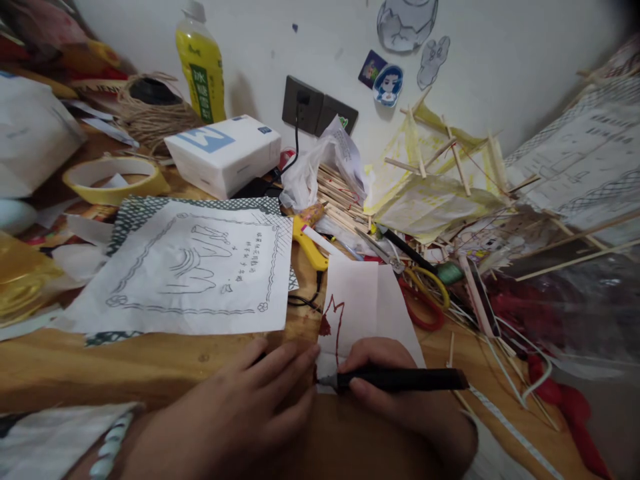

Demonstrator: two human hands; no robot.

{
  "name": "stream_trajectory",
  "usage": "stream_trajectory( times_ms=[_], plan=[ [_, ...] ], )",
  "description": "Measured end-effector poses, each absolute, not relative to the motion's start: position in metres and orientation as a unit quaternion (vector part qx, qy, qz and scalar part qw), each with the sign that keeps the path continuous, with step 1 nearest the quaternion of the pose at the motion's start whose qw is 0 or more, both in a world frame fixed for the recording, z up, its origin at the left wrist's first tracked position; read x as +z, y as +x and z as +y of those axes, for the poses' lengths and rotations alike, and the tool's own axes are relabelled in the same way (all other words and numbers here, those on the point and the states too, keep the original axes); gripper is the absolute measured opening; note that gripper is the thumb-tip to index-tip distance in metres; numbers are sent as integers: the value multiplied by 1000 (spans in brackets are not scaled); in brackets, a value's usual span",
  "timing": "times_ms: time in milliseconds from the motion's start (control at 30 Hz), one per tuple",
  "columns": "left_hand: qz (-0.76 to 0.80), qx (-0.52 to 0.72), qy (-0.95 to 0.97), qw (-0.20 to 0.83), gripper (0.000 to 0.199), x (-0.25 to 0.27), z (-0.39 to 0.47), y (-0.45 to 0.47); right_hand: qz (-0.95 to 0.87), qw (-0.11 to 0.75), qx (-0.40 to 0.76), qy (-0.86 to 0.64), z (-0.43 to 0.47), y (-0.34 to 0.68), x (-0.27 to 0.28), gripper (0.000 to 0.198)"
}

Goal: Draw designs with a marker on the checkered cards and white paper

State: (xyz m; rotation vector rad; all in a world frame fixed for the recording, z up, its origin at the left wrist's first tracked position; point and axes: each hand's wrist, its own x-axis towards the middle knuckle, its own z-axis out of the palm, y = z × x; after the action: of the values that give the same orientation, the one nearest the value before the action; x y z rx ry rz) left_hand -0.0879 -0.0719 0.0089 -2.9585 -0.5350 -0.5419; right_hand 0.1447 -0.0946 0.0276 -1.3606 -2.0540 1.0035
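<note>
The right hand (pixel 407 410) has its grip closed around a black marker (pixel 400 379), nib down near the left edge of the white paper (pixel 353 283), which lies on the wooden tabletop (pixel 200 363) between the hands; the left hand (pixel 240 407) rests with fingers extended, no hold visible, fingertips by that edge; too light a press could let the paper skid and ink stray onto the wood; brushing the red drawing (pixel 325 325), if wet, might smear it; sticks (pixel 340 190) and tape (pixel 115 194) crowd the tabletop before a white wall (pixel 250 40).

Glue gun (pixel 314 253) (corded) obstructs beyond marked paper (pixel 363 300); table (pixel 150 367) open near left
</note>
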Motion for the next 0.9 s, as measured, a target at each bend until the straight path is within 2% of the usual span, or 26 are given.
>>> stream_trajectory(
  times_ms=[900],
  plan=[
    [-175,-171,-969,35,33,8,-73,-88,-711,255,407,-513,-93,143,28,20]
  ],
)
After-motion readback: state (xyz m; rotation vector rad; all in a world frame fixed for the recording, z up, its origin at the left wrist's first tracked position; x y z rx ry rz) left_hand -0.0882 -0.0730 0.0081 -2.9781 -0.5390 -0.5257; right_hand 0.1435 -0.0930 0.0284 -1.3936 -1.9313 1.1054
